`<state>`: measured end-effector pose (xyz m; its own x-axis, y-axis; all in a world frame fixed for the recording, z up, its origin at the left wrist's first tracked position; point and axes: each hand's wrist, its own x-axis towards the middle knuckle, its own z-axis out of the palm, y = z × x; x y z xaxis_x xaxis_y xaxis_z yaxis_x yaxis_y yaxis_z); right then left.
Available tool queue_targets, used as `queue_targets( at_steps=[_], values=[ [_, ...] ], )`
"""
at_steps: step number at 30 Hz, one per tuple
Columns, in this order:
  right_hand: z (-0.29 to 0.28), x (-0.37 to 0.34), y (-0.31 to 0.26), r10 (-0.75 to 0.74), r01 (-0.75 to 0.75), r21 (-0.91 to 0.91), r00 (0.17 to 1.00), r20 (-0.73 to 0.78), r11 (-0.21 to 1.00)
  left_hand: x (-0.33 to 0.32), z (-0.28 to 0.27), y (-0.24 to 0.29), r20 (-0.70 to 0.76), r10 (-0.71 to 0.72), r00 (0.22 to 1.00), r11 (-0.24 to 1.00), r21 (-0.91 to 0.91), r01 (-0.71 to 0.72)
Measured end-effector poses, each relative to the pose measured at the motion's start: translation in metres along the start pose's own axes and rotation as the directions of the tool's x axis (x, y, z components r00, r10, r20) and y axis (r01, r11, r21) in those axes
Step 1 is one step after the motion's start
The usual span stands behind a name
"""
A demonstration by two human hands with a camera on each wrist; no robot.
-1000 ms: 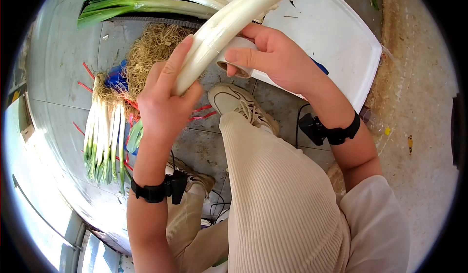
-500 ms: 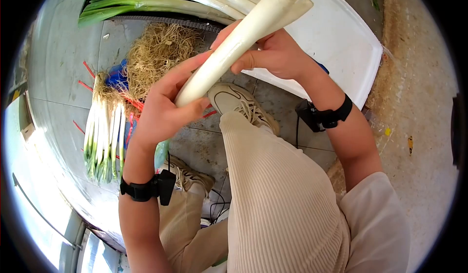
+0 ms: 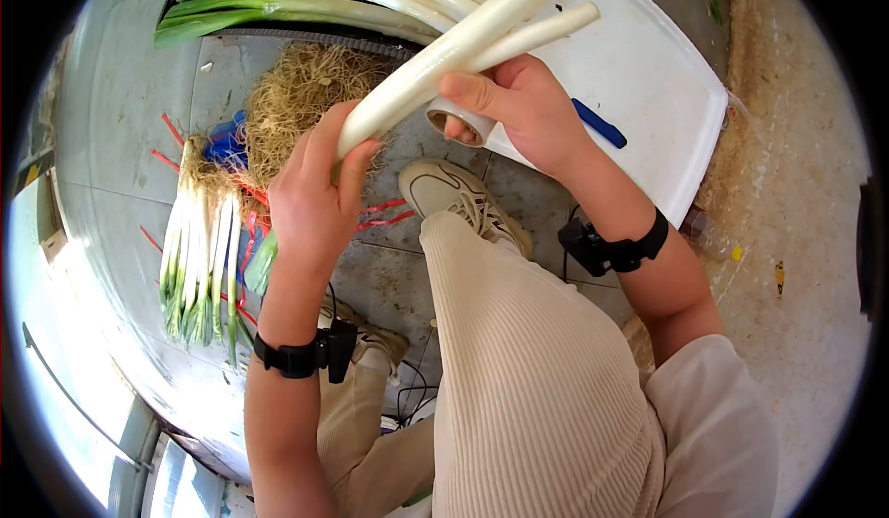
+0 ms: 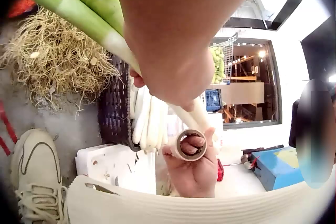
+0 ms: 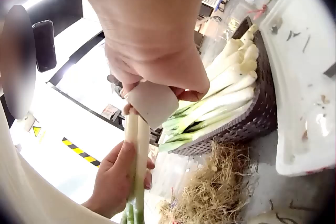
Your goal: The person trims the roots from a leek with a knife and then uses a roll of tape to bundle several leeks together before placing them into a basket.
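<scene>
Two thick white leeks (image 3: 421, 78) lie slantwise between the hands, their root ends spread apart at the upper right. The left hand (image 3: 317, 175) grips them lower on their stalks; in the right wrist view this hand (image 5: 118, 179) has its thumb along the white stalks. The right hand (image 3: 528, 111) holds a roll of white tape (image 3: 460, 122), with fingers through its core, and its thumb lies against the leeks. In the left wrist view the roll's open core (image 4: 191, 145) faces the camera, with fingertips inside.
A dark woven basket (image 5: 265, 95) of leeks stands beyond the hands. A white foam lid (image 3: 648, 83) bears a blue tool (image 3: 599, 124). Trimmed roots (image 3: 310, 101) lie heaped on the floor, near thin leeks (image 3: 196, 249) and red ties. The person's shoe (image 3: 444, 194) is below.
The leeks' root ends have spread apart, showing the second stalk more. The tape roll, hidden half a second ago, shows again beneath the leeks. The blue tool has come into fuller view.
</scene>
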<state>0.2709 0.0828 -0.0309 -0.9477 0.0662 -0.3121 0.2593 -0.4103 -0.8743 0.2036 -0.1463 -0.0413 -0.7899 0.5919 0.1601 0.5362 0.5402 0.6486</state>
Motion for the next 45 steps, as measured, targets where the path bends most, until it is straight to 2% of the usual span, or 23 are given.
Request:
queue_targets(
  at_steps=[2, 4, 8, 10, 11, 13, 17, 19, 20, 22, 23, 25, 26, 28, 29, 31, 36, 38, 41, 42, 43, 44, 45],
  values=[
    [-0.002, -0.001, -0.004, 0.083, -0.083, -0.013, 0.995, 0.057, 0.996, -0.003, -0.001, -0.003, -0.031, 0.02, 0.999, 1.0, -0.005, -0.02],
    [-0.005, 0.001, -0.003, 0.048, -0.022, -0.137, 0.98, 0.193, 0.99, -0.006, -0.005, -0.008, 0.011, -0.124, 0.992, 0.99, -0.072, 0.124],
    [-0.011, 0.002, -0.007, 0.092, -0.011, -0.356, 0.973, 0.212, 0.934, -0.004, -0.016, -0.006, 0.044, -0.118, 0.992, 0.975, -0.184, 0.124],
    [-0.014, 0.004, 0.002, -0.157, 0.231, -0.551, 0.971, 0.178, 0.802, -0.004, -0.021, -0.008, 0.199, -0.232, 0.952, 0.905, -0.314, 0.286],
    [-0.015, 0.004, 0.001, -0.158, 0.231, -0.552, 0.971, 0.177, 0.802, -0.003, -0.023, -0.009, 0.199, -0.231, 0.953, 0.906, -0.314, 0.285],
    [-0.015, 0.004, -0.002, -0.185, 0.271, -0.547, 0.961, 0.207, 0.792, -0.002, -0.027, -0.008, 0.353, -0.3, 0.886, 0.773, -0.454, 0.443],
    [-0.015, 0.01, -0.003, -0.261, 0.356, -0.45, 0.93, 0.261, 0.819, 0.008, -0.031, -0.003, 0.496, -0.271, 0.825, 0.619, -0.567, 0.544],
    [-0.012, 0.011, -0.009, -0.156, 0.262, -0.357, 0.941, 0.3, 0.896, 0.012, -0.036, -0.007, 0.705, -0.245, 0.665, 0.483, -0.506, 0.714],
    [-0.011, 0.012, -0.005, -0.154, 0.261, -0.357, 0.941, 0.301, 0.897, 0.016, -0.039, -0.008, 0.705, -0.246, 0.665, 0.482, -0.506, 0.715],
    [-0.008, 0.014, 0.004, -0.224, 0.306, -0.198, 0.91, 0.349, 0.931, 0.023, -0.044, -0.01, 0.859, -0.188, 0.477, 0.327, -0.403, 0.855],
    [-0.007, 0.014, 0.005, -0.223, 0.305, -0.199, 0.91, 0.348, 0.932, 0.021, -0.041, -0.009, 0.859, -0.187, 0.476, 0.326, -0.403, 0.855],
    [-0.004, 0.013, 0.005, -0.091, 0.101, -0.027, 0.965, 0.245, 0.995, 0.013, -0.031, -0.004, 0.626, -0.169, 0.761, 0.758, -0.411, 0.506],
    [-0.003, 0.013, 0.005, -0.121, 0.13, -0.031, 0.971, 0.206, 0.991, 0.011, -0.024, -0.001, 0.626, -0.169, 0.761, 0.758, -0.411, 0.506],
    [-0.001, 0.012, 0.006, -0.086, 0.09, -0.022, 0.987, 0.138, 0.996, 0.008, -0.012, 0.005, 0.208, -0.203, 0.957, 0.944, -0.217, 0.248],
    [0.0, 0.011, 0.006, -0.051, 0.052, -0.011, 0.996, 0.07, 0.999, 0.008, -0.011, 0.006, 0.209, -0.202, 0.957, 0.944, -0.217, 0.247],
    [-0.002, 0.009, 0.006, -0.014, 0.012, 0.036, 0.999, 0.049, 0.999, 0.007, -0.009, 0.007, 0.047, -0.011, 0.999, 1.0, -0.015, 0.012],
    [-0.002, 0.003, 0.001, 0.084, -0.085, 0.06, 0.996, 0.031, 0.995, 0.006, -0.009, -0.003, 0.018, 0.027, 0.999, 0.999, 0.034, -0.028],
    [-0.003, 0.0, -0.004, 0.066, -0.065, -0.015, 0.991, 0.12, 0.998, 0.005, -0.012, -0.008, 0.014, 0.047, 0.999, 0.999, 0.026, -0.048],
    [-0.013, -0.003, -0.01, 0.101, -0.09, -0.056, 0.966, 0.239, 0.994, 0.001, -0.024, -0.01, 0.08, -0.001, 0.997, 1.0, 0.031, -0.001],
    [-0.017, -0.002, -0.01, 0.102, -0.091, -0.058, 0.966, 0.238, 0.994, 0.0, -0.027, -0.01, 0.139, -0.128, 0.982, 0.986, -0.09, 0.141],
    [-0.022, 0.0, -0.008, 0.039, 0.028, -0.337, 0.981, 0.191, 0.941, 0.001, -0.031, -0.009, 0.212, -0.242, 0.947, 0.938, -0.199, 0.284],
    [-0.025, 0.001, -0.007, -0.036, 0.127, -0.591, 0.986, 0.163, 0.796, 0.002, -0.033, -0.009, 0.212, -0.24, 0.947, 0.938, -0.202, 0.283],
    [-0.026, 0.001, -0.008, -0.036, 0.126, -0.594, 0.986, 0.161, 0.795, 0.003, -0.036, -0.009, 0.295, -0.279, 0.914, 0.864, -0.338, 0.373]
  ],
)
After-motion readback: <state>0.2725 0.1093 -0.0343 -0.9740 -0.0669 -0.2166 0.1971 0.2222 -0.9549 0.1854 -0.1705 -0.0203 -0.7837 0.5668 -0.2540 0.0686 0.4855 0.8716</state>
